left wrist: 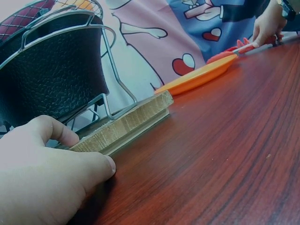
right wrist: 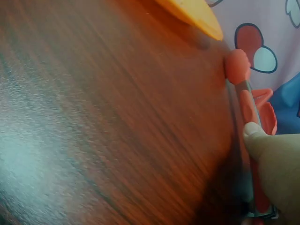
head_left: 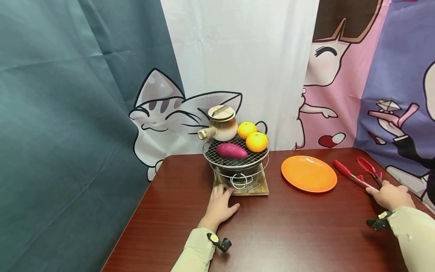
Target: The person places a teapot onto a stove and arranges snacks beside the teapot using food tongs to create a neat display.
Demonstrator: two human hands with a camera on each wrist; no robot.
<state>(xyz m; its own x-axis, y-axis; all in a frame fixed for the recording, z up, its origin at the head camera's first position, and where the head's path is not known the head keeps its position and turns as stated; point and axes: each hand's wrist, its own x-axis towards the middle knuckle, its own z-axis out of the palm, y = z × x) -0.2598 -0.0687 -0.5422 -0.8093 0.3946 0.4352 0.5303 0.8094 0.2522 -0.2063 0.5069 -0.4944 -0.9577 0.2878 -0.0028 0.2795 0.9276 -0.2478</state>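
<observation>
My left hand (head_left: 219,207) is at the near left corner of a wooden board (head_left: 261,190), a bent finger at its top edge and the thumb low along its side. On that board stands a round tabletop grill (left wrist: 56,70) with a dark bowl and wire frame. A purple sweet potato (head_left: 232,150), two oranges (head_left: 256,142) and a lidded clay pot (head_left: 225,128) with a side handle sit on its mesh. Far to the right, my right hand (head_left: 392,195) grips red-tipped metal tongs (right wrist: 248,105), arms spread, low over the table. Its fingers are partly hidden.
An orange oval plate (head_left: 308,173) lies on the reddish wooden table (head_left: 289,234) between the grill and the tongs. Behind the table hangs a printed cloth (head_left: 244,56) with cartoon figures, close to the pot and the table's back edge.
</observation>
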